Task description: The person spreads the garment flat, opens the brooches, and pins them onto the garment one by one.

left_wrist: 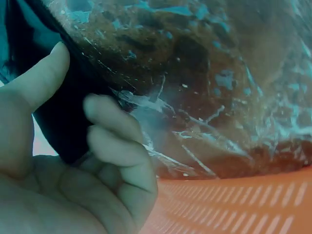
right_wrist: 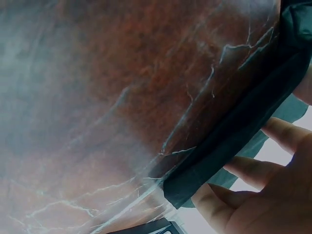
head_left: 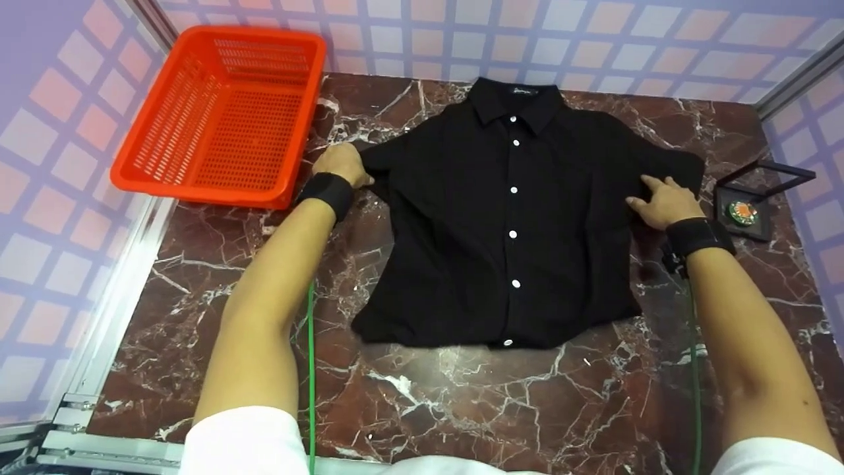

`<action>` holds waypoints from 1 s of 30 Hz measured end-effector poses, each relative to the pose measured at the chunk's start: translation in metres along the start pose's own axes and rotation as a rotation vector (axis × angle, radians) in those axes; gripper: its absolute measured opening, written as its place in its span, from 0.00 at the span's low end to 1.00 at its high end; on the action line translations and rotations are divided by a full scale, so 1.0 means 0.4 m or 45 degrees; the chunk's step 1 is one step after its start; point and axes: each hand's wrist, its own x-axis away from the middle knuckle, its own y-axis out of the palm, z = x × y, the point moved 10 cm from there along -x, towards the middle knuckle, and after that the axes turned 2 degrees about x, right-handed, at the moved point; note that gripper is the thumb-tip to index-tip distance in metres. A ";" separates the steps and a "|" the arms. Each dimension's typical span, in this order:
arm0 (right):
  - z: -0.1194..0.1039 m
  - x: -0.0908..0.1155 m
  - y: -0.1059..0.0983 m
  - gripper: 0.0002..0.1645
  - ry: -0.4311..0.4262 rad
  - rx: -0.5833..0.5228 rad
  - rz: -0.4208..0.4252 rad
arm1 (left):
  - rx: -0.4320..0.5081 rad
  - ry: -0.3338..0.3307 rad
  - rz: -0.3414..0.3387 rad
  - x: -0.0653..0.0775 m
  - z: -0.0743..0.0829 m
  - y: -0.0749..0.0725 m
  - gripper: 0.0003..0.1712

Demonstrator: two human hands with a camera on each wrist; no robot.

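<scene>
A black short-sleeved shirt (head_left: 455,218) with white buttons lies front up on the marble-patterned table, collar at the far side. At the sleeve on the left, my left hand (head_left: 341,163) grips the cuff end. In the left wrist view, the curled fingers (left_wrist: 119,139) of that hand are around the black cloth (left_wrist: 68,114), with the thumb against it. My right hand (head_left: 667,203) rests on the other sleeve with its fingers spread. The right wrist view shows those fingertips (right_wrist: 278,131) touching the sleeve's edge (right_wrist: 234,136).
An orange-red plastic basket (head_left: 300,142) stands at the back left, close to my left hand. To the right of my right hand sits a small black open box (head_left: 752,198) with a round green-and-orange item (head_left: 743,212) in it. Tiled-pattern panels (head_left: 593,39) border the table (head_left: 422,402).
</scene>
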 end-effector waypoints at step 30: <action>0.001 0.001 0.000 0.44 -0.017 0.009 0.069 | 0.523 0.119 0.384 -0.014 0.015 -0.146 0.17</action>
